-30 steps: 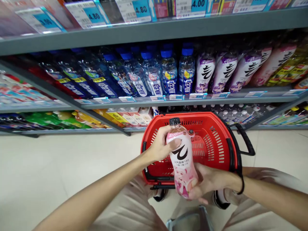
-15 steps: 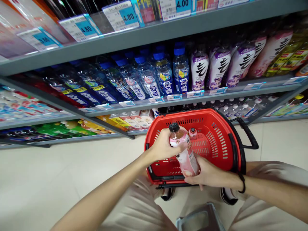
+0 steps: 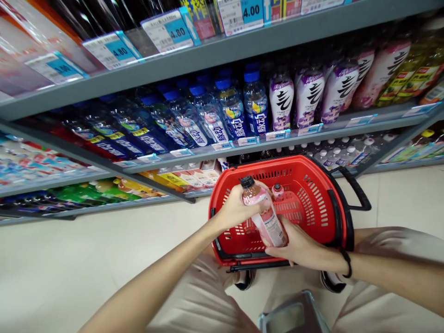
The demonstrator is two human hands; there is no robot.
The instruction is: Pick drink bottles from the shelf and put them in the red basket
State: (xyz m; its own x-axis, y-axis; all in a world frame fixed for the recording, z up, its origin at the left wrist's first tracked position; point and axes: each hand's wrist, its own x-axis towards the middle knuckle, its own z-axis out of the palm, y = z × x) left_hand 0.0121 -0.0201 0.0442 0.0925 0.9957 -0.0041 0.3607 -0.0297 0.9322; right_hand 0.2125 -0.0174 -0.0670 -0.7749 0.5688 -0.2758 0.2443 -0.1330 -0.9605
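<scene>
**Two hands lowering a pink bottle into a red basket**

Two hands grip one pink drink bottle [image 3: 265, 215] just above the red basket [image 3: 333, 203]. The left hand [image 3: 236, 208] wraps its neck; the right hand [image 3: 300, 247] cups its base. Judging from its tilt, the base should go down first, clear of the one pink-capped bottle [image 3: 277, 190] already inside the basket. Behind the basket, shelves [image 3: 222, 51] hold too many bottles to count.

Two hands [image 3: 239, 208] [image 3: 298, 247], one pink bottle [image 3: 265, 217] held, one bottle [image 3: 277, 190] in one red basket [image 3: 312, 203].
</scene>
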